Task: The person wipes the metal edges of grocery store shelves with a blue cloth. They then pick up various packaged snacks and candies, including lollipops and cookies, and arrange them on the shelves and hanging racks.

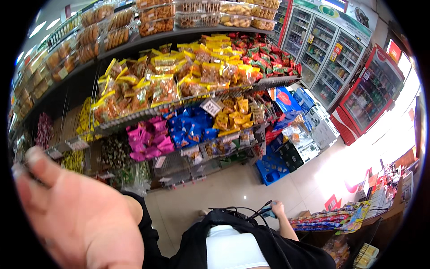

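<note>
My left hand (87,215) is raised very close to the camera at the lower left, its palm towards me. The fingers are blurred and partly cut off by the picture's rim; I see nothing held in it. Behind it are the lower snack shelves. My right hand (278,208) is low beside my body, closed around a light blue item (268,212), perhaps a cloth. Black cables (257,212) run next to that hand. Before me a wire shelf (188,101) is heaped with yellow-topped clear snack bags (164,87) and red wrapped snacks (265,55).
Pink packets (151,138), blue packets (191,126) and gold packets (237,114) fill the tier below. Plastic boxes of baked goods (198,13) line the top. Cartons (312,124) and a blue crate (272,166) stand on the floor. Glass-door coolers (322,50) stand behind; a counter display (329,217) is at right.
</note>
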A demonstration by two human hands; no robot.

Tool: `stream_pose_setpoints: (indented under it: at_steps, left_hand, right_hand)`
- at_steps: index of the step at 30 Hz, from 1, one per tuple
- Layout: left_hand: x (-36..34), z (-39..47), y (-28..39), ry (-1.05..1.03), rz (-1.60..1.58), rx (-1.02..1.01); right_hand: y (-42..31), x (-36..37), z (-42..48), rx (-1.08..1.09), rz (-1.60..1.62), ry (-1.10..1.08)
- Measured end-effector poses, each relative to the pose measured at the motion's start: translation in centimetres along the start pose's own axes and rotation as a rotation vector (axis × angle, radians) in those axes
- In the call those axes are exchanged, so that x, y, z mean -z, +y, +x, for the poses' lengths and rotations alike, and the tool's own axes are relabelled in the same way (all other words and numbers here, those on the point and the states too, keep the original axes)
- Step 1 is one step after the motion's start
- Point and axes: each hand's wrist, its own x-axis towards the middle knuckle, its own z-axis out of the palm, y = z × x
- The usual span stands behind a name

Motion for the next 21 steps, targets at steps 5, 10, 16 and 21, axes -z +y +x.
stream_pose_setpoints:
  at_steps: [5, 10, 16, 21]
  left_hand:
    - [-6.0, -3.9, -5.8, -0.165, 0.034, 0.426]
    - [-11.2, -5.4, -10.1, -0.495, -0.095, 0.665]
    - [-20.2, -7.5, -15.9, -0.619, -0.246, 1.002]
    - [-32.3, -8.3, -21.3, -0.718, -0.276, 1.106]
  right_hand:
    - [-12.7, 15.2, 5.0, 0.595, 0.434, 0.302]
    - [-27.6, 32.6, 9.0, 0.622, 0.68, 0.338]
    - [-41.8, 44.8, 20.1, 0.994, 0.611, 0.332]
    - [-50.7, 50.0, 31.1, 0.951, 0.66, 0.178]
